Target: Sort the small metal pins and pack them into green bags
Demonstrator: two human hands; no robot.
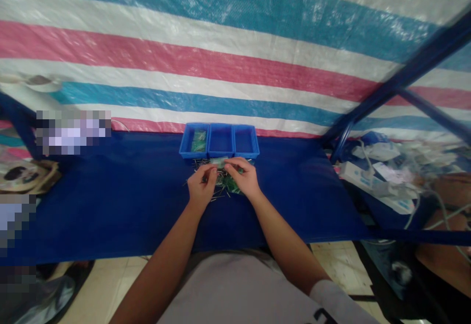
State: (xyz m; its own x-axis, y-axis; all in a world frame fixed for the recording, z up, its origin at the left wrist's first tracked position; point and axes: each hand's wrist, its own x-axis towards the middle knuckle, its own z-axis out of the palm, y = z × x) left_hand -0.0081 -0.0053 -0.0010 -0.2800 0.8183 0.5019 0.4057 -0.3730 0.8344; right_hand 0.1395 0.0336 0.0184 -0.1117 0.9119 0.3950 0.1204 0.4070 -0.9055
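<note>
Between my two hands is a small clear plastic packet point(219, 161), pinched at its left by my left hand point(201, 185) and at its right by my right hand point(244, 176). Its contents are too small to make out. Below the hands, thin dark and silvery pin-like pieces point(220, 194) lie in a loose pile on the blue table. Green packets point(231, 184) are mixed in under my right hand, partly hidden by it. Just beyond the pile stand three joined blue bins. The left bin point(186, 154) contains several green packets point(199, 140).
The middle bin point(221, 155) and right bin point(246, 155) adjoin the left one. A striped tarp point(221, 54) hangs behind the blue table point(147, 206). A blue metal frame point(368, 103) rises at right, beside a white power strip point(375, 186) with cables. A person's arm shows at far right.
</note>
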